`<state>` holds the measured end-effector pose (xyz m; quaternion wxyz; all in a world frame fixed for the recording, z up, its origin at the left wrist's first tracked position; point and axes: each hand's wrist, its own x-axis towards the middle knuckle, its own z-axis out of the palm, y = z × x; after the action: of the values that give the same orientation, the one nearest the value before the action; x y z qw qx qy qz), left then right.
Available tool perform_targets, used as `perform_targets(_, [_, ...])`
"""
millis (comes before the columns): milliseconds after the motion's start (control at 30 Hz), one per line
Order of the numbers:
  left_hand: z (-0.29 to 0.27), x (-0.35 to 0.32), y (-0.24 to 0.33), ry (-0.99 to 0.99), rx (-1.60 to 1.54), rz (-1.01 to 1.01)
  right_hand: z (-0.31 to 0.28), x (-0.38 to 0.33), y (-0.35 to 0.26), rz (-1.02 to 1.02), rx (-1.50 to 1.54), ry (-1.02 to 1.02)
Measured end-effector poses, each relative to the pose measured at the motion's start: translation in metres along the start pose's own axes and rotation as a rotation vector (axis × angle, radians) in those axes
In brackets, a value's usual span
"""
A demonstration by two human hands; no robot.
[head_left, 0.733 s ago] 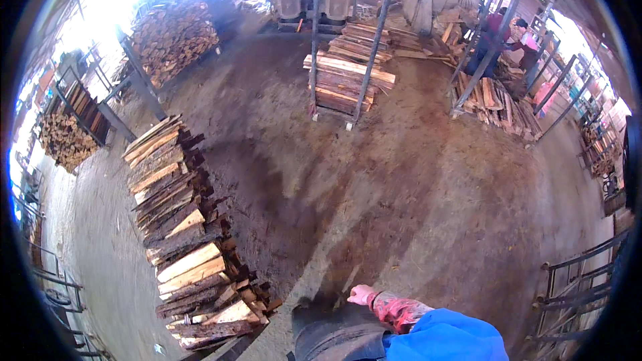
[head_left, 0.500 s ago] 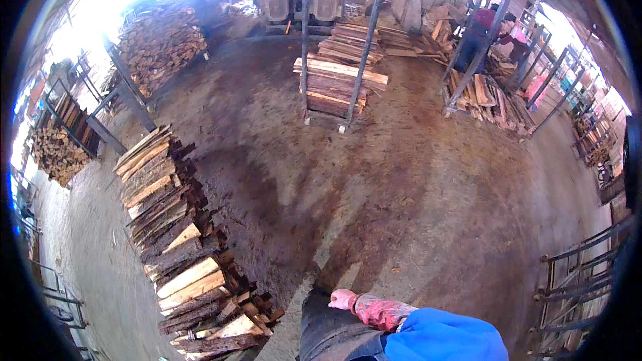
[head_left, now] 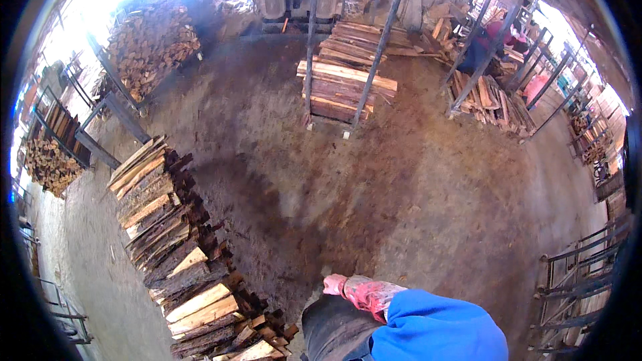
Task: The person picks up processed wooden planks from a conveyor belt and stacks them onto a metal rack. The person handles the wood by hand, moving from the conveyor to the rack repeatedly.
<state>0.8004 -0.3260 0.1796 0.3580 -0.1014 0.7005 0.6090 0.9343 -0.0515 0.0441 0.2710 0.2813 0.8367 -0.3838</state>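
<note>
My right hand hangs in front of my dark trousers at the lower middle, below a red-and-white patterned cuff and a blue sleeve. It is too small and blurred to make out how the fingers lie, and no object shows in it. My left hand is out of the picture. Nearest to me, on the left, runs a long row of split firewood, stacked with cut faces and bark showing. The hand is apart from this wood.
A rack of long split boards between metal posts stands ahead. Another wood rack is at the far right, with a person beside it. Log piles stand far left. Metal frames line the right edge. Brown dirt floor lies between.
My right hand has swung slightly up and left, ahead of my trousers. The firewood row and the board rack sit a little lower in view as I move.
</note>
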Motion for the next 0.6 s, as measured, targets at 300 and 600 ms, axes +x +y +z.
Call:
perform_targets(300, [0.015, 0.019, 0.001, 0.047, 0.023, -0.071, -0.017, 0.037, -0.035, -0.134, 0.034, -0.029])
perform_targets(600, [0.054, 0.03, 0.002, 0.084, 0.048, -0.117, -0.066, 0.014, 0.042, -0.027, 0.038, -0.034])
